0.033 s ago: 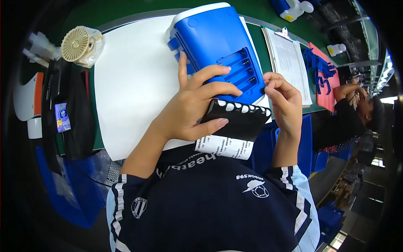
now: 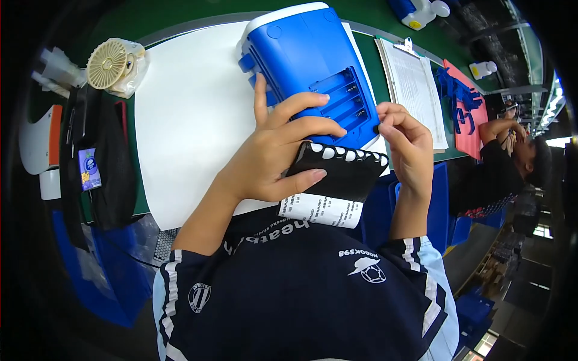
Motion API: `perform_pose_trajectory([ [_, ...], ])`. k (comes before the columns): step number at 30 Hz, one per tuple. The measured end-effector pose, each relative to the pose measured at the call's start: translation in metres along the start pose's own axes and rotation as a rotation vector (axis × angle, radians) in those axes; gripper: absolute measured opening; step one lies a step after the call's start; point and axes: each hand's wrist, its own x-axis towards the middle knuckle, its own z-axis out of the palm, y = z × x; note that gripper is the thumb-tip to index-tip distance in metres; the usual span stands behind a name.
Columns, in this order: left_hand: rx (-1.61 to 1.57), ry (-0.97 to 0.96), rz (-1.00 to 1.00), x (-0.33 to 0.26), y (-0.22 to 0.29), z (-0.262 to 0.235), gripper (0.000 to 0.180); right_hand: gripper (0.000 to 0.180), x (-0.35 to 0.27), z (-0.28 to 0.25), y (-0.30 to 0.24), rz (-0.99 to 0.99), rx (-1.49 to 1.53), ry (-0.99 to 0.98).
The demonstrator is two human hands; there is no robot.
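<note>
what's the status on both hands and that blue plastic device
Left hand grips black tray of white-tipped cells, fingers on blue plastic device. Right hand pinching at its open battery bay. Nothing in the way.

Open room lies on the white sheet (image 2: 192, 114) at centre left of the frame. The blue case (image 2: 307, 54) blocks upper centre, a small fan (image 2: 111, 63) the upper left, a clipboard (image 2: 415, 84) the right.
</note>
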Motion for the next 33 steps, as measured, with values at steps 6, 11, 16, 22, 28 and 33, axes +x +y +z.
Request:
perform_pose_trajectory([
  [6,-0.040,-0.016,0.027,0.001,-0.002,0.002,0.035,0.005,-0.002,-0.001,0.000,0.027,-0.016,-0.006],
  [11,0.041,0.020,0.037,-0.001,-0.005,0.006,0.040,0.003,-0.001,0.002,-0.002,-0.024,-0.027,-0.002],
  [16,0.037,0.014,0.038,0.000,-0.005,0.005,0.040,0.003,-0.002,0.003,0.000,-0.023,-0.012,0.002],
  [22,0.025,0.042,0.057,-0.001,-0.008,0.008,0.041,0.005,-0.001,0.002,0.001,-0.026,0.002,0.006],
  [28,-0.028,0.038,0.069,0.000,-0.005,0.005,0.038,0.017,0.003,0.002,0.006,-0.004,0.109,-0.059],
  [33,0.078,-0.039,0.047,-0.001,-0.007,0.006,0.041,0.024,0.003,0.001,0.018,0.238,0.404,-0.106],
])
